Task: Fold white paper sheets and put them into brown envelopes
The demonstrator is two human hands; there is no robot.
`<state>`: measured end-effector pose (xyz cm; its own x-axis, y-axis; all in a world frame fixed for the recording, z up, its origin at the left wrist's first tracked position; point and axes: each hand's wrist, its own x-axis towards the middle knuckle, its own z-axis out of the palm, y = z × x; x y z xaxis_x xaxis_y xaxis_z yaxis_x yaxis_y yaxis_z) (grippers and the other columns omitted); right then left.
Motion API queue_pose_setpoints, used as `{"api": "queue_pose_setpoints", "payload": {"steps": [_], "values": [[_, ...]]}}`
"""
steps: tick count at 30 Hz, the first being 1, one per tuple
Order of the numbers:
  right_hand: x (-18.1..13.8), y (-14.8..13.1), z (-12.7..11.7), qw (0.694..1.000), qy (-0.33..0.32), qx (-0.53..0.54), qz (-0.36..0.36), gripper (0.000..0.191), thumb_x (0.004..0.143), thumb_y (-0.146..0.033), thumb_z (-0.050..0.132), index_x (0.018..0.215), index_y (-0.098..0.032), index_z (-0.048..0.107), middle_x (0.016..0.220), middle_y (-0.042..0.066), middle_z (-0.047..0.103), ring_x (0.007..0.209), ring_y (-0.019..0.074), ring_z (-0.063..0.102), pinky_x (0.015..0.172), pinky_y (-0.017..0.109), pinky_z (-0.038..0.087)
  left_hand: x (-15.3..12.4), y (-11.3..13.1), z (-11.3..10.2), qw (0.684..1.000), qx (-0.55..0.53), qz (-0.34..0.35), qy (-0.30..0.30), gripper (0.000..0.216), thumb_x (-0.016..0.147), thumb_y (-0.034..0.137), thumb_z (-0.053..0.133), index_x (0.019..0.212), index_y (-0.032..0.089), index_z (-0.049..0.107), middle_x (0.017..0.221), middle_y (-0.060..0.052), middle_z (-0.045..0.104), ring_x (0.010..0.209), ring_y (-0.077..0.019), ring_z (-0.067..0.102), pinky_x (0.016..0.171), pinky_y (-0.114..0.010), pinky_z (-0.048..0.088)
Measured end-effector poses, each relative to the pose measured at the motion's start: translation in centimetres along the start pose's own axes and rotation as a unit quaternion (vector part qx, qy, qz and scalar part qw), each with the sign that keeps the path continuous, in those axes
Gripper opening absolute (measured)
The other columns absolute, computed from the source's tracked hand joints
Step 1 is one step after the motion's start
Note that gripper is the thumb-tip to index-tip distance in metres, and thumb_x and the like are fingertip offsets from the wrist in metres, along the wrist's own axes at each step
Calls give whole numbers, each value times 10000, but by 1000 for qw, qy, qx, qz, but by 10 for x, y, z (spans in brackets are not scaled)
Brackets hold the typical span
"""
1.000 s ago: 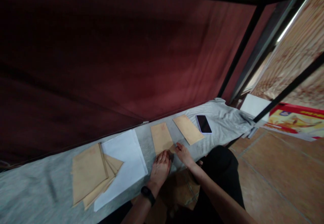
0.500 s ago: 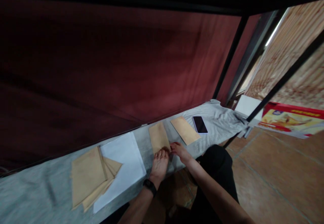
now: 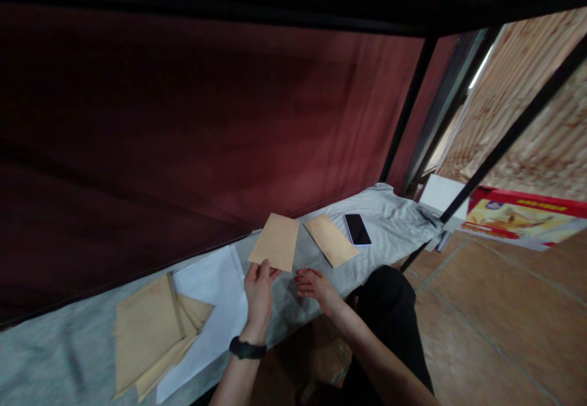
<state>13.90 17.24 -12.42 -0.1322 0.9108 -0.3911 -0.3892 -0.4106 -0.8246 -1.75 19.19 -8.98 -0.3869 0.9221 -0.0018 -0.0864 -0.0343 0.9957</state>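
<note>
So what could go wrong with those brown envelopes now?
The left hand holds the held envelope only by its near edge, so it might bend or slip.

The fanned envelope pile overlaps the white paper unevenly, so a bump could perhaps slide it.

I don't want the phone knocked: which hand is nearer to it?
Right. The right hand is open, below and left of the phone in view; the left hand, holding a brown envelope, is farther left.

Dark red wall (image 3: 229, 131); brown tiled floor (image 3: 486, 308); black post (image 3: 406, 112).
</note>
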Motion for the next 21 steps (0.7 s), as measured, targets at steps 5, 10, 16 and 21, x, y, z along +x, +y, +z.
{"api": "queue_pose_setpoints", "payload": {"steps": [5, 10, 16, 21], "values": [[3, 13, -4, 1000, 3, 1, -24, 448, 763, -574, 677, 989, -191, 621, 889, 60, 704, 719, 175, 688, 671, 319, 577, -40, -52, 14, 983, -150, -88, 51, 321, 681, 424, 785, 712, 187, 571, 813, -29, 702, 794, -182, 712, 786, -361, 615], [18, 21, -13, 986, 56, -136, -78, 375, 694, -539, 698, 819, -216, 557, 608, -50, 562, 513, 132, 572, 514, 267, 516, -64, -88, 21, 976, -158, -150, 7, 346, 635, 436, 813, 698, 195, 573, 766, -39, 717, 786, -231, 743, 842, -436, 622], [23, 20, -42, 959, 100, -248, -98, 277, 772, -415, 583, 941, -197, 610, 536, -74, 512, 421, 125, 484, 425, 241, 408, -83, -97, 13, 953, -137, -254, -94, 326, 778, 523, 699, 775, 201, 651, 857, -110, 759, 831, -254, 757, 822, -438, 628], [23, 22, -51, 927, 129, -336, -102, 223, 826, -306, 556, 995, -190, 644, 604, -20, 578, 546, 182, 587, 553, 286, 463, -79, -86, 3, 980, 63, -105, -157, 413, 858, 591, 578, 839, 191, 675, 828, -96, 744, 756, -244, 734, 736, -421, 627]]}}
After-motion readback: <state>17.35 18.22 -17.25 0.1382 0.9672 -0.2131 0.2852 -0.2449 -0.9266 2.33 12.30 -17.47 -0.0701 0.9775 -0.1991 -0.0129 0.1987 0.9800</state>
